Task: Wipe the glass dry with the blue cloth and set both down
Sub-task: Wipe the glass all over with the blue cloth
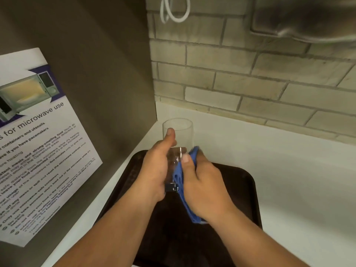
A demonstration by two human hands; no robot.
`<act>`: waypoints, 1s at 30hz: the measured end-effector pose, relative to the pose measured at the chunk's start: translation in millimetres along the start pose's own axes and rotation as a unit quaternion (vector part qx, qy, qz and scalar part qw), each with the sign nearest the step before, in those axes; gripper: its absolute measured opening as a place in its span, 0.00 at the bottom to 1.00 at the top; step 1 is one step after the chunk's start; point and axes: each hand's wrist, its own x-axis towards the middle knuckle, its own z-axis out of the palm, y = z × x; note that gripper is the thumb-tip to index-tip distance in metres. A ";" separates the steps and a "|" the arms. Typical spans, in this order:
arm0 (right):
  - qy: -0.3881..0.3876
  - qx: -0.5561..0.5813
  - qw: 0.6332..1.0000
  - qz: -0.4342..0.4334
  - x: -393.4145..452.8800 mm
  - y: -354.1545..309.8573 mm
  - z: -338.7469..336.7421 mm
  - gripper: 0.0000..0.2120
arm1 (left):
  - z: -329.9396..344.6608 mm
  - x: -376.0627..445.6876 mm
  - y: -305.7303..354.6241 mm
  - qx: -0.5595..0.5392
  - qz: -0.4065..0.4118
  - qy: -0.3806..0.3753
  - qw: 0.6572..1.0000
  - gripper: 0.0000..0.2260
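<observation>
A clear drinking glass [180,132] is held up over a dark tray [238,182], its open rim pointing away from me. My left hand [156,170] grips the glass from the left, thumb stretched along its side. My right hand [204,185] presses a blue cloth [180,177] against the right side of the glass. The cloth wraps under my palm and a tail of it hangs down near my wrist. The lower part of the glass is hidden by both hands.
The tray lies on a white counter [298,189] in a corner. A brown side panel carrying a microwave-use poster [36,143] stands on the left. A brick-tile wall [250,78] runs behind, with a white cable loop [174,10] above.
</observation>
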 end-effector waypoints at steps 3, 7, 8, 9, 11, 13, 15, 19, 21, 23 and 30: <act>0.073 -0.040 0.995 -0.063 13.7 -11.8 -0.3 0.13 | 2.2 -5.6 -7.5 0.018 -0.021 -0.088 0.996 0.30; 0.062 -0.020 0.996 -0.057 36.7 -22.0 -8.6 0.16 | 7.3 -5.4 -5.0 -0.066 0.006 -0.114 0.991 0.27; 0.057 0.005 0.997 -0.052 40.2 -22.6 -9.6 0.17 | 8.3 -4.2 -2.8 -0.085 0.005 -0.114 0.990 0.26; 0.055 0.025 0.997 -0.043 42.6 -23.0 -10.7 0.19 | 9.1 -2.9 -1.2 -0.097 0.001 -0.110 0.989 0.26; 0.046 0.048 0.998 -0.003 46.0 -21.6 -13.6 0.24 | 7.5 0.3 -1.8 -0.106 -0.009 -0.097 0.990 0.30; 0.014 0.072 0.995 0.063 46.4 -18.6 -17.5 0.31 | 3.6 1.6 -3.1 -0.111 -0.021 -0.096 0.989 0.35; -0.026 0.099 0.988 0.114 40.3 -14.1 -19.7 0.34 | 0.6 2.5 -5.3 -0.118 -0.034 -0.077 0.989 0.39; -0.009 -0.001 1.000 0.015 4.1 -3.8 -4.9 0.26 | -5.2 9.5 -7.5 -0.062 -0.014 -0.018 0.998 0.40; 0.023 -0.041 0.998 -0.046 -8.3 -6.8 3.1 0.25 | -7.0 7.8 -7.9 -0.026 -0.013 -0.037 0.999 0.38; 0.069 -0.051 0.994 -0.071 1.6 -10.7 2.5 0.24 | -6.2 4.3 -11.3 -0.014 -0.037 -0.077 0.996 0.35; 0.069 0.074 0.994 0.043 49.1 -19.6 -25.5 0.31 | 2.9 -1.1 -19.3 -0.108 -0.030 -0.128 0.985 0.31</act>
